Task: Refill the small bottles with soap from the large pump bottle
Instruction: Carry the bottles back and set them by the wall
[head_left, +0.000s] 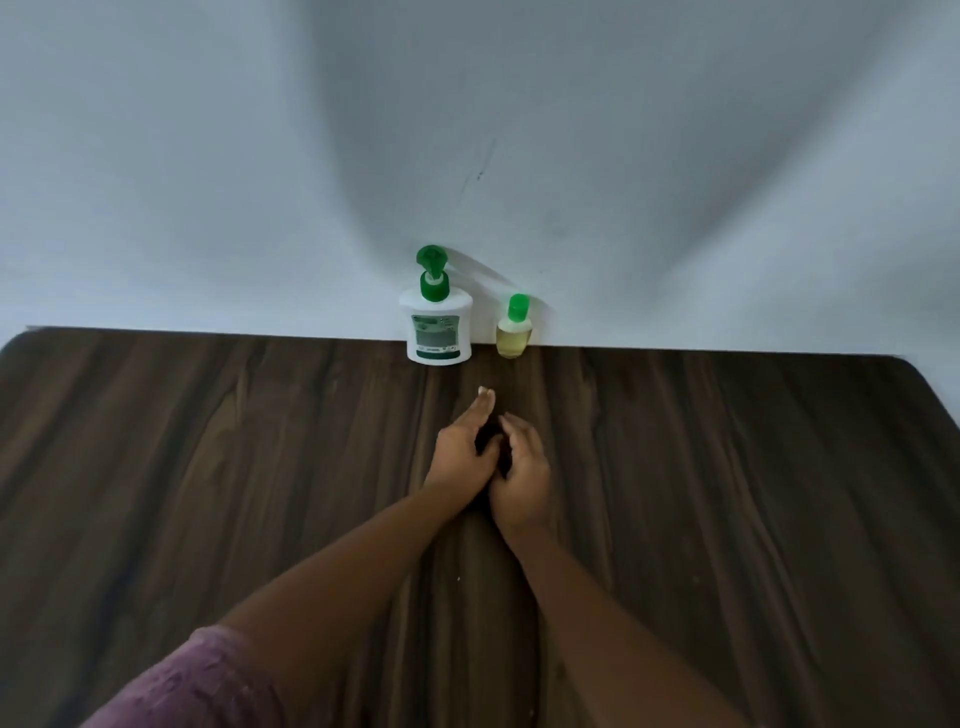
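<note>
The large pump bottle (439, 327) stands upright at the far edge of the table (208, 467), right by the wall (208, 156), its green pump head (431, 258) up. Just beside it on the right, with a narrow gap between them, stands the small bottle (514, 332). It has a clear body, yellowish liquid inside and a green cap (518, 306) on top. I see only this one small bottle.

I judge the big bottle to be the heavier of the two: stiff plastic, stable on its broad base, and best steadied round the white body while the other hand presses the pump head. The small one looks light and easy to tip. I would hold its body low and twist the cap off with my fingertips. Any soap on the outside would make both slippery.

Both hands are near the middle of the table, well short of the bottles and touching each other. The left hand (462, 449) has its fingers stretched forward and holds no object I can make out. The right hand (522, 470) has its fingers curled in toward the left thumb. The gap between the hands is dark, and I cannot tell whether the right hand grips anything there. A purple sleeve (208, 680) shows on the left arm at the bottom edge.
</note>
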